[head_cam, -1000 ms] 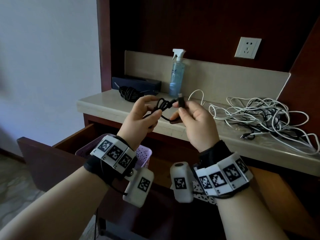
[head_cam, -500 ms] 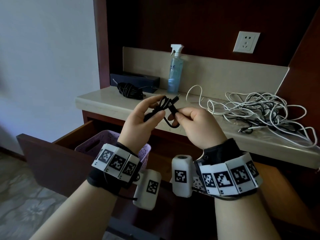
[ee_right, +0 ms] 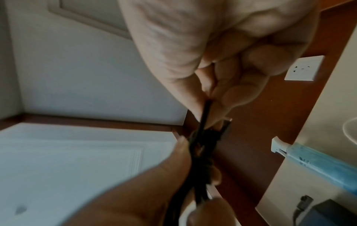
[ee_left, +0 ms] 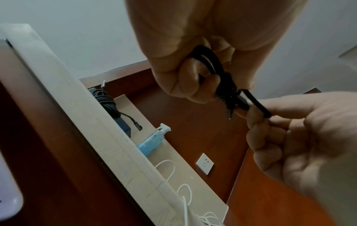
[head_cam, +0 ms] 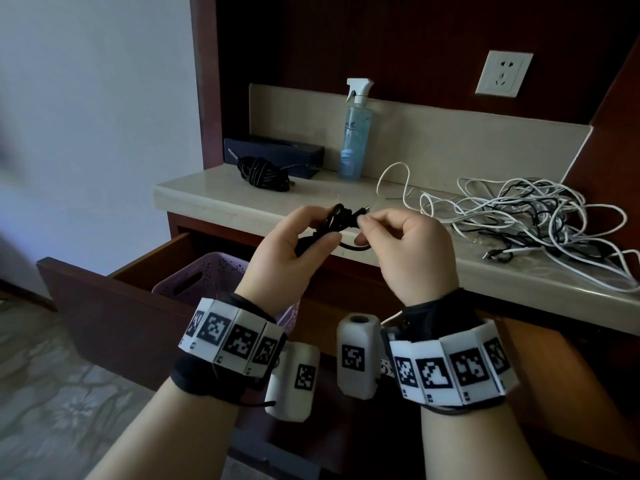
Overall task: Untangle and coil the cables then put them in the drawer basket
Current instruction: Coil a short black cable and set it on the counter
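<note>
The left hand [head_cam: 291, 251] grips a small bundle of thin, smooth black rubbery cable [head_cam: 337, 220] between the hands, while the right hand [head_cam: 405, 247] pinches its free plug end; if that pinch slips, the springy loops could unwind. Below the left wrist sits the perforated lilac plastic basket [head_cam: 194, 282]

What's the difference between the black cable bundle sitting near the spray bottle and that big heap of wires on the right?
The black bundle is wound into a tight, compact coil; the heap of wires sprawls in loose, tangled loops. The bundle is all black, while the heap is mostly white cables with some black ones mixed in. The bundle lies at the left end of the counter, and the heap spreads across the right end. Both rest on the counter, untouched by either hand.
</note>
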The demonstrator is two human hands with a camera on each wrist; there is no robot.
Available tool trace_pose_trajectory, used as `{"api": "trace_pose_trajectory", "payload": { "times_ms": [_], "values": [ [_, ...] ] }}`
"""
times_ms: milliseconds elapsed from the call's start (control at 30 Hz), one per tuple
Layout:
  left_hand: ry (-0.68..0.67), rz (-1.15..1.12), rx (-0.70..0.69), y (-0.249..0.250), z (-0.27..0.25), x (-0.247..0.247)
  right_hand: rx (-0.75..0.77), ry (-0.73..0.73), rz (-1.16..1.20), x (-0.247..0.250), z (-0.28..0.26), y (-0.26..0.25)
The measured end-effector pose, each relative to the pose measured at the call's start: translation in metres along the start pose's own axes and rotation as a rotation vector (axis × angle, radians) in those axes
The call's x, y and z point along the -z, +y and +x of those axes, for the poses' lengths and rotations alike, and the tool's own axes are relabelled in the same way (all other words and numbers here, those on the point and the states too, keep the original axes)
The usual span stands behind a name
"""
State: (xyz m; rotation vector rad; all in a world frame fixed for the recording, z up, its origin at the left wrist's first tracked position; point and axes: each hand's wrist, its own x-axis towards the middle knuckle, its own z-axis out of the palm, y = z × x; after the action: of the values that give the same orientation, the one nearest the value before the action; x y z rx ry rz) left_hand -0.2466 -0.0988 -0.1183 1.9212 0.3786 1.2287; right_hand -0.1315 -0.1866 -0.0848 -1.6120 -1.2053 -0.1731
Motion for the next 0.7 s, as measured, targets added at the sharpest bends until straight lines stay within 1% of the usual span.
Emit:
{"api": "trace_pose_trajectory", "payload": {
  "times_ms": [67,100,233,467,600,700],
  "values": [
    [0.003,0.046,-0.008,0.002,-0.001,0.002,0.067,0.067,-0.064,-0.004,-0.002,0.002],
    [-0.006,0.062,-0.005,0.004,0.0,0.005,0.083,0.066,-0.077,-0.005,-0.001,0.004],
    [-0.05,0.102,0.0,0.007,0.0,0.013,0.076,-0.024,-0.051,-0.001,0.002,0.003],
    [-0.092,0.156,-0.047,0.015,0.001,0.025,0.049,-0.043,0.001,0.001,0.003,-0.004],
    [-0.07,0.169,-0.038,0.011,0.0,0.029,0.083,-0.068,-0.021,-0.003,0.001,-0.007],
    [-0.035,0.114,-0.014,0.008,-0.002,0.03,0.093,-0.082,-0.017,-0.005,-0.001,-0.009]
  ]
}}
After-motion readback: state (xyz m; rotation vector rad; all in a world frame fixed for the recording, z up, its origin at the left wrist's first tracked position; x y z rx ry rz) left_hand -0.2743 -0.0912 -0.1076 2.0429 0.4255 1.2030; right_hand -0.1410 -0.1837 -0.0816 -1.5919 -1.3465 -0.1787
